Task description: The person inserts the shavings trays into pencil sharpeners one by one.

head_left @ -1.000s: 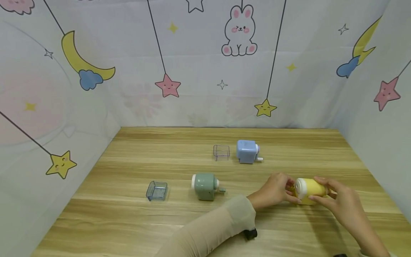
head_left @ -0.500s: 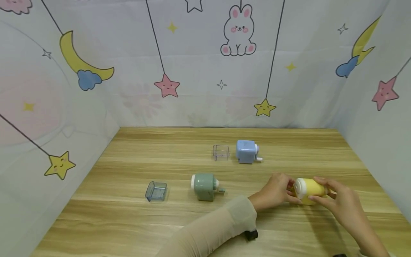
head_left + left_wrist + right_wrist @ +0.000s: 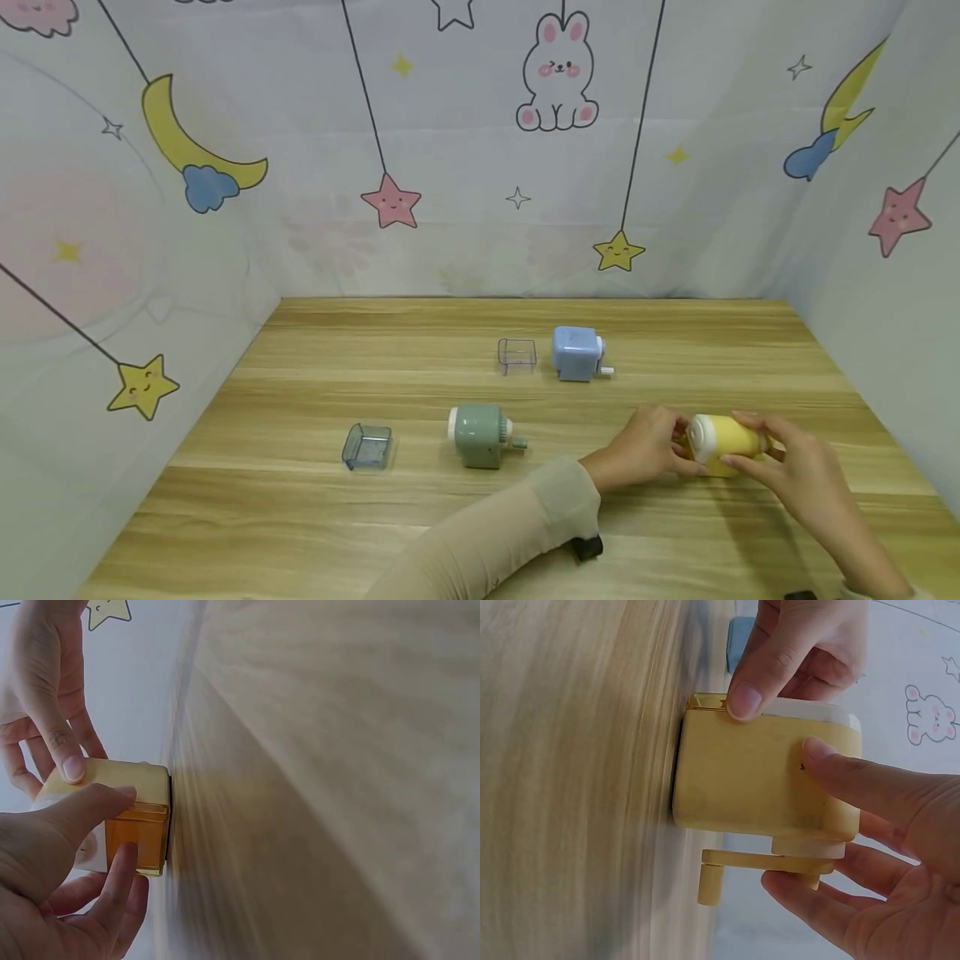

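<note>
A yellow hand-crank pencil sharpener (image 3: 732, 437) stands on the table at the right, its white front facing left. My right hand (image 3: 806, 475) grips its body from the crank side, thumb on the near face. In the right wrist view, the crank (image 3: 765, 860) juts out beside those fingers. My left hand (image 3: 645, 446) is at the front, and in the left wrist view its thumb and fingers pinch the amber see-through drawer (image 3: 154, 832) low in the sharpener. The drawer sits mostly within the body, partly hidden by fingers.
A green crank sharpener (image 3: 477, 436) stands left of the hands, with a clear grey-blue drawer (image 3: 367, 446) farther left. Behind are a blue sharpener (image 3: 576, 354) and a clear drawer (image 3: 517, 356). Printed cloth walls (image 3: 465, 167) enclose the wooden table (image 3: 300, 533).
</note>
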